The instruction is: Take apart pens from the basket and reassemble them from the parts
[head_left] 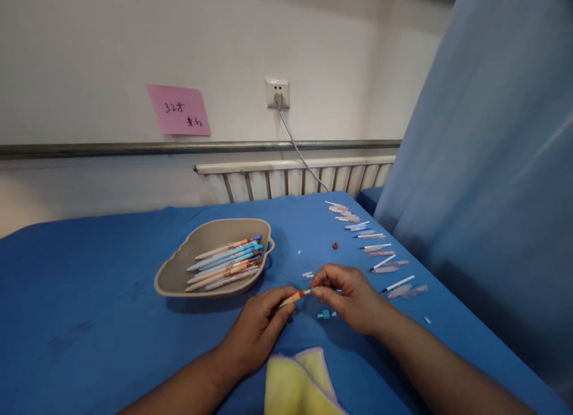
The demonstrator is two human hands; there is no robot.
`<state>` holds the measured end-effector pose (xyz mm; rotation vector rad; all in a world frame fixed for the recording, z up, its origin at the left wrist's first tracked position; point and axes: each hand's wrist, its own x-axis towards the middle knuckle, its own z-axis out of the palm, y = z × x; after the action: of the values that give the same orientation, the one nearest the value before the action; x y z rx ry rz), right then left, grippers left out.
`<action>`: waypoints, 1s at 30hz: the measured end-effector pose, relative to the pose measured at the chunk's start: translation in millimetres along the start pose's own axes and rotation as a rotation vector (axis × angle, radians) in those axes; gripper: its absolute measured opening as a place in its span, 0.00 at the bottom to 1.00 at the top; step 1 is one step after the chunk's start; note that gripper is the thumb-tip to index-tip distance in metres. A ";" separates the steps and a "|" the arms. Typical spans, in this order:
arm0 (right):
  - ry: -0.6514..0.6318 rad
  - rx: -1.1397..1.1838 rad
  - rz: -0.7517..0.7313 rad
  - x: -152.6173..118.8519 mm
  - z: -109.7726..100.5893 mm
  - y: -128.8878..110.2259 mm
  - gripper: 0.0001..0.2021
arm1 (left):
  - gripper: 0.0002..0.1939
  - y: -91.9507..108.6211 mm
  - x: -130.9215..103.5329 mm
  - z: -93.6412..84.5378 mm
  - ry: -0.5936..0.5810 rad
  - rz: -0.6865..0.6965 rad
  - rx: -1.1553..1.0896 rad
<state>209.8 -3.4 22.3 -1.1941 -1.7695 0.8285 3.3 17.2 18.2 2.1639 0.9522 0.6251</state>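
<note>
The person's left forearm comes up from the bottom edge, slanting to the right, so that the left hand (259, 325) sits low over the blue cloth surface (89, 301). Its back is turned upward, the fingers curl over from the far side and the thumb stretches along the near side, and between them they grip a slender orange and cream pen barrel (293, 299) with a darker orange-brown end. The barrel lies at a slant, its darker end pointing right and slightly away from the person.

From the lower right corner the other forearm reaches inward, and the right hand (347, 292) arches over with knuckles raised. Thumb and forefinger come together, pinching a small whitish piece (308, 291) at the barrel's darker end; the remaining fingers are folded in. The two hands face each other, near but apart, joined only by the pen.

Just below the right hand lies a small teal plastic part (323, 314). A folded yellow cloth with a pale purple edge (295, 382) is nearest the person, between the forearms. Left of the barrel, beyond the left hand, stands a taupe plastic basin (174, 271) holding a bundle of orange, blue and pale pens (228, 260).
</note>
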 end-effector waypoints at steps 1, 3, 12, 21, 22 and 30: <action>0.002 -0.020 -0.012 0.1 -0.2 -0.3 0.05 | 0.14 1.1 0.1 -0.7 -0.006 0.003 0.004; 0.006 -0.073 -0.043 0.2 -0.9 -1.3 0.05 | 0.15 3.1 0.2 -1.7 -0.017 0.010 0.009; -0.021 -0.139 -0.139 -1.3 -2.7 -4.6 0.08 | 0.14 4.6 1.1 -1.7 -0.012 0.028 0.023; 0.037 0.054 0.006 0.6 4.4 0.0 0.05 | 0.14 10.8 -0.1 -3.3 -0.026 0.028 0.017; 0.071 0.145 0.031 1.6 5.0 1.1 0.06 | 0.15 10.6 -0.2 -3.2 -0.022 0.023 0.016; 0.167 0.720 0.188 7.7 1.2 -0.4 0.15 | 0.15 7.3 0.2 -2.1 -0.006 0.033 0.026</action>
<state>206.9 3.6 24.2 -0.9058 -1.0773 1.2926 5.3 14.5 25.1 2.2072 0.9281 0.6248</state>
